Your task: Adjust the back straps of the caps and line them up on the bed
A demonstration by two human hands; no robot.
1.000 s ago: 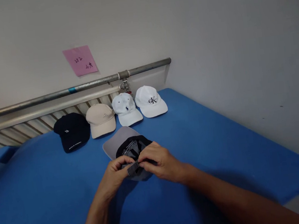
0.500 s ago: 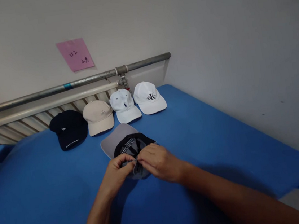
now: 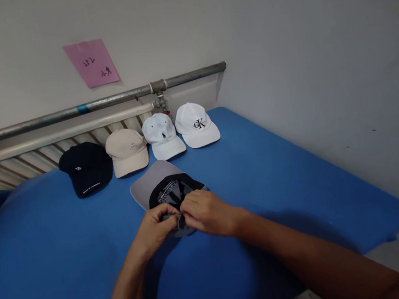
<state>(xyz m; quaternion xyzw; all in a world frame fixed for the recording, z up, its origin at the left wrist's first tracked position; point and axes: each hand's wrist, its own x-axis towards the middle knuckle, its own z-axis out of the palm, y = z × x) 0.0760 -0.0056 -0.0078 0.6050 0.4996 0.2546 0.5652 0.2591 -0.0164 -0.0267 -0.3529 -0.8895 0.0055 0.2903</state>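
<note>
A grey baseball cap (image 3: 154,178) lies upside down on the blue-covered surface, its brim pointing away to the upper left and its dark lining showing. My left hand (image 3: 157,225) pinches the near edge of the cap, at the back strap, between thumb and fingers. Close beside it, my right hand (image 3: 207,211) is closed on the same strap area from the right. The fingertips nearly meet, and they hide most of the strap and whatever fastening it has.
Behind stand a black cap (image 3: 87,168), a beige cap (image 3: 127,151), a pale blue-white cap (image 3: 163,135) and a white cap (image 3: 196,124) in a row on the blue cover (image 3: 278,169). A radiator (image 3: 40,157) and metal pipe (image 3: 116,98) run along the wall.
The view has shifted slightly, so the scene sits a little higher and further left. Both hands stay on the cap's back strap, with only slight movement of the fingers.
</note>
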